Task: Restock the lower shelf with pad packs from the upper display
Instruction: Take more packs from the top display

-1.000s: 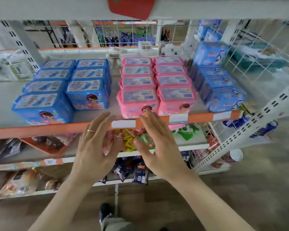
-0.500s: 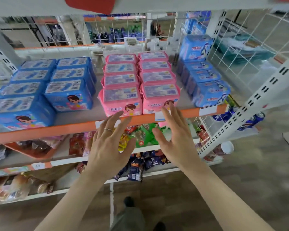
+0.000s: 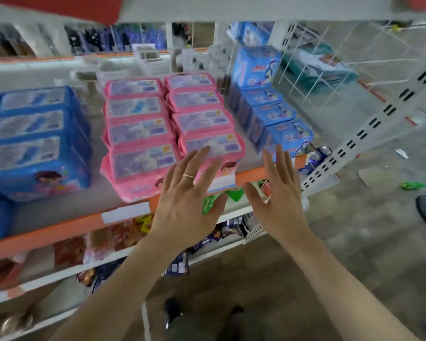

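Since a moment ago, your hands are drifting rightward: your left hand (image 3: 185, 203), fingers spread wide and holding nothing, is hovering over the front pink pad pack (image 3: 213, 150); your right hand (image 3: 278, 195), equally wide, is reaching beside it. Eight pink pad packs are sitting in two rows on the orange-edged upper shelf (image 3: 59, 230), blue packs (image 3: 35, 153) flanking them. Labels are too blurred to read. Grey floor (image 3: 354, 242) is showing below.

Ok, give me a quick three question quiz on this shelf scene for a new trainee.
1. True or false: both hands are open and hold nothing.
2. What colour are the pad packs nearest the left hand?
3. The right hand is: A) gripping a can, B) open near the shelf edge, C) out of view.

Key: 1 true. 2 pink; see the front right pink pack. 3 B.
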{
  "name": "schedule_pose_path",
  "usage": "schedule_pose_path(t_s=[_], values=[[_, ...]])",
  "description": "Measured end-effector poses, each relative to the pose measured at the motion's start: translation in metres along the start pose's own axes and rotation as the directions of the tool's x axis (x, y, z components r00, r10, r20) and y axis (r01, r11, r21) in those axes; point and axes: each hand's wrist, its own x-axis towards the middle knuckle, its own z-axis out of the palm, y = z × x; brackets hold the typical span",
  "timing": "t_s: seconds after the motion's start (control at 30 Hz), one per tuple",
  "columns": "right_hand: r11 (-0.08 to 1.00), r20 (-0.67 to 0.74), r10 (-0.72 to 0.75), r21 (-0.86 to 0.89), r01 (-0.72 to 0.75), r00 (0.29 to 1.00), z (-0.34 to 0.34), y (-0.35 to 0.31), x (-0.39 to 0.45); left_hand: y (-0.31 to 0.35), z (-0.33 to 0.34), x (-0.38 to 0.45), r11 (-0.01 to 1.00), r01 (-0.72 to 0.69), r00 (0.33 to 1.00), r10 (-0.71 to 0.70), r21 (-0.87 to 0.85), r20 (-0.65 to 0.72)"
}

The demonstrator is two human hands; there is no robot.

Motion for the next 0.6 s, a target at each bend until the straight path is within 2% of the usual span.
schedule_pose_path(t_s=[0.23, 0.33, 0.5, 0.6], values=[[0.993, -0.054, 0.111, -0.038, -0.114, 0.992, 0.005, 0.067, 0.036, 0.020, 0.021, 0.044, 0.998, -0.056, 0.993, 0.053, 0.025, 0.103], [0.985, 0.014, 0.157, -0.081, -0.155, 0.987, 0.015, 0.101, 0.055, 0.034, 0.033, 0.059, 0.998, -0.043, 0.992, 0.038, 0.036, 0.121], [0.982, 0.052, -0.066, -0.175, 0.074, 0.996, 0.023, 0.142, 0.086, 0.056, 0.056, 0.079, 0.995, -0.007, 0.994, -0.003, 0.098, 0.106], [0.978, 0.087, -0.109, -0.168, 0.122, 0.990, 0.022, 0.155, 0.108, 0.068, 0.068, 0.095, 0.995, 0.008, 0.996, -0.016, 0.099, 0.083]])
